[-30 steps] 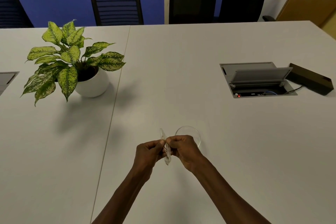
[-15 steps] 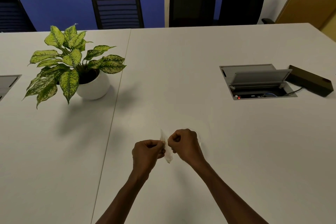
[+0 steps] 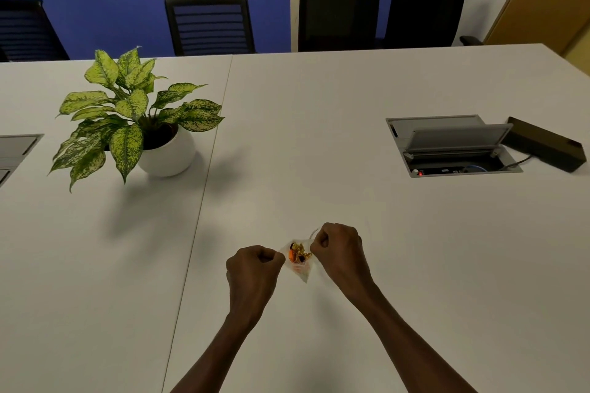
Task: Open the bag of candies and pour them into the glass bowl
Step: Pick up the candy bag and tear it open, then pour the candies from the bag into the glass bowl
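A small clear plastic bag of candies hangs between my two hands above the white table. Its mouth is pulled apart, and orange, gold and dark candies show inside. My left hand pinches the bag's left edge with fingers curled. My right hand pinches the right edge in the same way. The glass bowl sits on the table just behind my right hand; only a sliver of its rim shows, the rest is hidden by that hand.
A potted plant in a white pot stands at the back left. An open cable hatch is set into the table at the right, with a dark box beside it. Black chairs line the far edge.
My hands have pulled apart sideways, spreading the bag's mouth open so the candies show. The bowl, visible before, is now nearly covered by my right hand.
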### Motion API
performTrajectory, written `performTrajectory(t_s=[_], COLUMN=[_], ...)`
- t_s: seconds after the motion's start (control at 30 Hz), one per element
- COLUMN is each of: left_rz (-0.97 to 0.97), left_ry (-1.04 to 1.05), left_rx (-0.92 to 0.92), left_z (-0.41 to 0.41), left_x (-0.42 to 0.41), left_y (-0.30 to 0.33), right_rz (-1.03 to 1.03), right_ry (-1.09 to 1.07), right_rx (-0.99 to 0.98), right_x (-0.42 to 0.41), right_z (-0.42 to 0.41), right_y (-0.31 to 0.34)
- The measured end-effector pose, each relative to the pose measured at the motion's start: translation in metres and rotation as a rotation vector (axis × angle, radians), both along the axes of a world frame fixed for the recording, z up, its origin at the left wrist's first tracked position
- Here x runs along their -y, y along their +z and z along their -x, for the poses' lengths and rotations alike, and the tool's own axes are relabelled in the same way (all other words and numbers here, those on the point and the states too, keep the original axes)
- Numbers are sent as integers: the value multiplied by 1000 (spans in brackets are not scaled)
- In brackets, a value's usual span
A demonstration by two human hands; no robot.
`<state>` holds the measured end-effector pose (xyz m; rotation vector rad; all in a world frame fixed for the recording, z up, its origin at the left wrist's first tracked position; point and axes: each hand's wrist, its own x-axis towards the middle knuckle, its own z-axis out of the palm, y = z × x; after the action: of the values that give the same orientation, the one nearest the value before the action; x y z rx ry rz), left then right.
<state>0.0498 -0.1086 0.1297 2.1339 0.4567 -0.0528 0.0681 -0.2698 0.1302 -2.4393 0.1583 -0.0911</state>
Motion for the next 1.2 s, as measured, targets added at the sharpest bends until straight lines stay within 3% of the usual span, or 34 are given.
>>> performTrajectory(t_s=[0.17, 0.33, 0.53, 0.77, 0.9, 1.2], left_rz=[26, 133, 141, 227, 392, 1076], left_ry=[20, 67, 74, 58, 153, 236], left_rx=[-4, -8, 1, -40, -81, -539], left_z=[1, 1, 3, 4, 8, 6], left_x=[5, 6, 6, 3, -5, 9], left_y=[1, -2, -10, -18, -42, -93], right_rz=[-92, -372, -290, -226, -234, -529], right_ry=[13, 62, 219, 146, 148, 75], right_rx=[8, -74, 7, 111, 64, -81], right_x=[0, -2, -19, -15, -1, 24], right_z=[0, 19, 46, 43, 40, 37], right_y=[-15, -38, -64, -59, -50, -40])
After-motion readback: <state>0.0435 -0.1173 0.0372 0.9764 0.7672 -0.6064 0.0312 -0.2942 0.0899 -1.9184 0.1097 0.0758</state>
